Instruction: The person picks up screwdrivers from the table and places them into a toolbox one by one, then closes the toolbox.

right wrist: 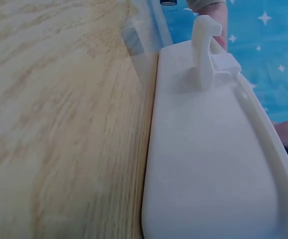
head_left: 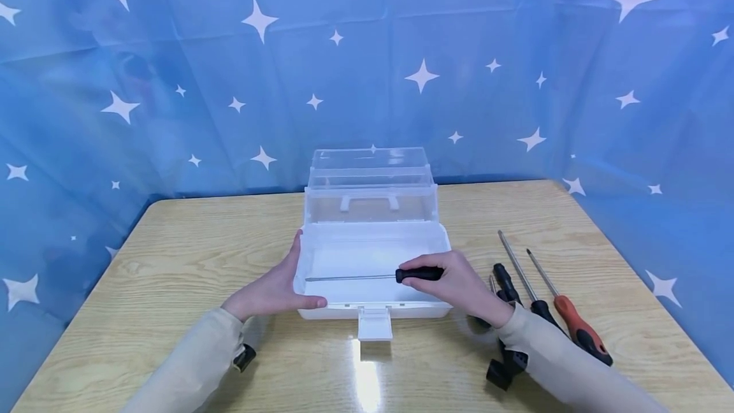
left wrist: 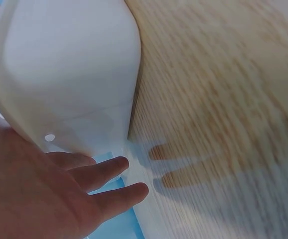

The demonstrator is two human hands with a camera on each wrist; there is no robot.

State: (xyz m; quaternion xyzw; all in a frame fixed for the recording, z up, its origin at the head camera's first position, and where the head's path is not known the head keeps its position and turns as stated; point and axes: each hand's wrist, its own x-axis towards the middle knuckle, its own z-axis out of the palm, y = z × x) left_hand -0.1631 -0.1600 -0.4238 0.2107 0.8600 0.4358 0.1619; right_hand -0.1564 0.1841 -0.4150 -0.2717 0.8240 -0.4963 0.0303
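An open white toolbox (head_left: 367, 241) with a clear raised lid (head_left: 373, 199) stands on the wooden table. My right hand (head_left: 453, 279) grips the black handle of a screwdriver (head_left: 355, 278), its thin metal shaft lying level across the box's opening and pointing left. At the box's left side, my left hand (head_left: 281, 285) rests with the thumb along the front rim. Its fingers (left wrist: 119, 196) extend fairly straight beside the wall in the left wrist view. The right wrist view shows the front wall and white latch (right wrist: 204, 55), which hangs down in the head view.
To the right of the box lie a red-and-black screwdriver (head_left: 579, 327), a long-shafted black-handled screwdriver (head_left: 539, 304) and other black-handled tools (head_left: 507, 282), partly hidden by the right arm. A blue star-patterned curtain (head_left: 367, 81) hangs behind the table (head_left: 218, 241).
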